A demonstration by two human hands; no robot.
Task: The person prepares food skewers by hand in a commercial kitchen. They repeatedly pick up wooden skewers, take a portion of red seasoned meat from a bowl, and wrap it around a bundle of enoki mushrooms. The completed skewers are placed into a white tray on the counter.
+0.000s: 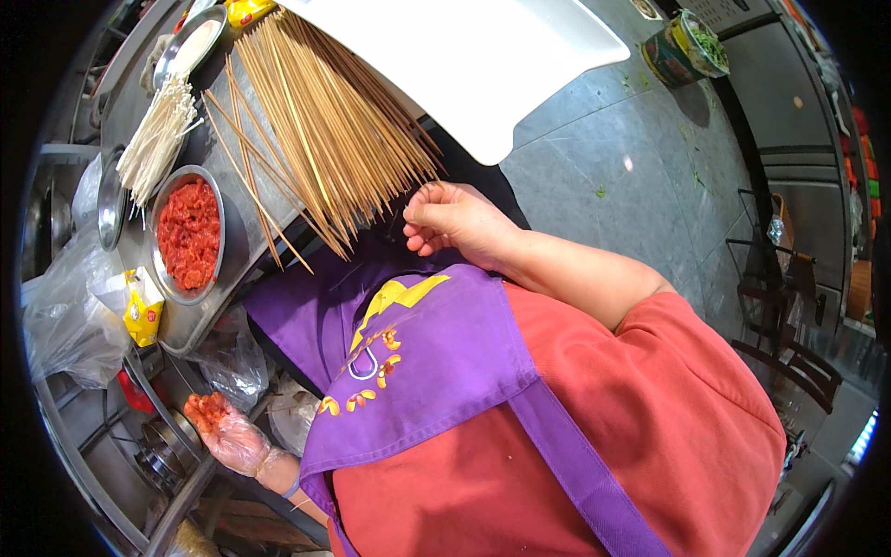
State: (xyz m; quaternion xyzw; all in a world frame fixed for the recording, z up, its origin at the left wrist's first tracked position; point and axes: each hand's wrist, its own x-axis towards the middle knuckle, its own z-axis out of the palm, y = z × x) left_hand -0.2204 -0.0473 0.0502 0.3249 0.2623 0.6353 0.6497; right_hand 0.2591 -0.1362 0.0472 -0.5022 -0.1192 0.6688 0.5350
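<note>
My left hand [235, 440], in a clear plastic glove, is at the lower left beside the counter. A lump of red minced meat [205, 412] sits on its fingers. My bare right hand [445, 217] is by the lower ends of a large bundle of bamboo skewers [327, 132], its thumb and fingers curled together. Whether a skewer is pinched in it I cannot tell. On the metal counter [240, 170] stands a steel bowl [221, 233] of red minced meat [188, 237]. Beside that bowl lies a bunch of enoki mushrooms [159, 143].
A white tray [480, 63] juts out past the skewers. Another metal dish [219, 31] stands at the counter's far end. A yellow packet [143, 317] and a plastic bag [69, 320] are at the left. A bucket of greens [686, 49] stands on the tiled floor [592, 139].
</note>
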